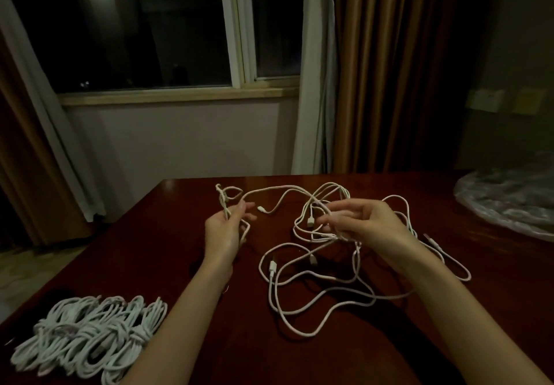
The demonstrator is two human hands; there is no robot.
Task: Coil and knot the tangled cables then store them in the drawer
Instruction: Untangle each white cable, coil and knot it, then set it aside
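Where the dark red tabletop (186,234) met its near-left corner, one lot stood finished: a pile of coiled and knotted white cables (90,336), several bundles lying close together, not yet stored. Item outstanding: a loose tangle of white cables (314,267) spread over the middle and right of the tabletop, loops crossing one another, at least three connector ends showing among them. The left hand (224,229) was raised above the surface, fingers curled round a partly gathered length of cable that looped up beyond the fingertips. The right hand (359,220) was lifted over the tangle, fingers pinching several strands where they crossed. No drawer was visible from where I stood. A clear plastic-wrapped object (506,193) sat at the far right, apart from the cables. By my judgement, much of the coiling was done; the remaining tangle wanted separating, coiling and knotting, and all storing remained.
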